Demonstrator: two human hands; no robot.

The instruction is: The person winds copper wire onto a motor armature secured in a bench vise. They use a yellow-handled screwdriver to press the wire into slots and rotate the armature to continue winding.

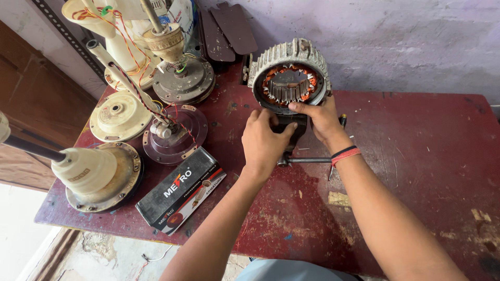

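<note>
A ribbed grey motor housing (289,56) with copper windings and a slotted steel core (287,88) inside stands tilted on the dark red table (416,156), its open face toward me. My right hand (319,118) grips its lower rim, thumb on the edge of the opening. My left hand (265,141) rests on the dark base part (291,127) just under the housing, fingers curled on it. A red and black band (345,153) circles my right wrist.
Several ceiling fan motors (179,78) with rods and red wires crowd the table's left side. A black and grey carton (182,188) lies at the front left. A metal rod tool (307,160) lies under my hands. Dark fan blades (229,28) lean on the wall.
</note>
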